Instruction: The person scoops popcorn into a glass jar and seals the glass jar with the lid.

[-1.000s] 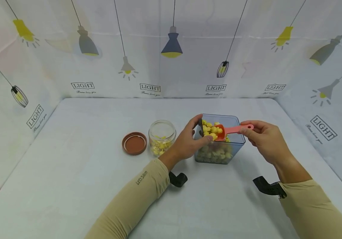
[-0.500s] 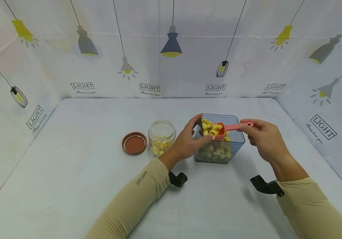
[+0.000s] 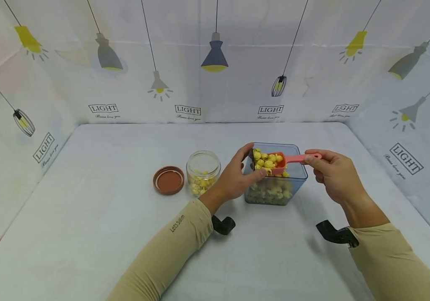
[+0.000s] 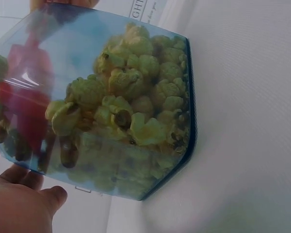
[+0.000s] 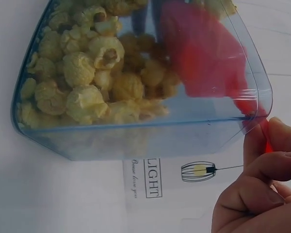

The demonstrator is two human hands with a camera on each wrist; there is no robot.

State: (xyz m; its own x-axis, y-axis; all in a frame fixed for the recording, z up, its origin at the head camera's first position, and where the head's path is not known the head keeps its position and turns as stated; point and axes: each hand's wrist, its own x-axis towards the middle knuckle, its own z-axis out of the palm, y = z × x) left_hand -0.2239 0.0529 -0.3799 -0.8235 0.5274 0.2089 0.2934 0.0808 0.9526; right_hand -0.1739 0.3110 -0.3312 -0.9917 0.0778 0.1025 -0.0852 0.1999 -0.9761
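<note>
A clear bluish plastic container (image 3: 293, 184), part full of popcorn (image 3: 271, 191), stands right of centre. My left hand (image 3: 235, 177) grips its left side, with the thumb over the near rim and the fingers along the far left corner. Between thumb and fingers of my right hand (image 3: 335, 173) is the handle of a pink scoop (image 3: 293, 159). The scoop's bowl lies inside the container near the top, heaped with popcorn. Through the wall, the left wrist view shows the scoop (image 4: 26, 87) above the popcorn (image 4: 131, 82). My right fingers (image 5: 276, 165) pinch the handle just outside the rim.
Left of the container stands a round clear jar (image 3: 203, 161) without its lid, some popcorn (image 3: 200, 186) inside. A brown lid (image 3: 169, 180) lies beside it. White cloth covers the table (image 3: 87, 234), and a lamp-printed backdrop (image 3: 245, 83) rises behind.
My right hand has lifted the scoop slightly and drawn it a little to the right, with popcorn in its bowl. My left hand has stayed on the container.
</note>
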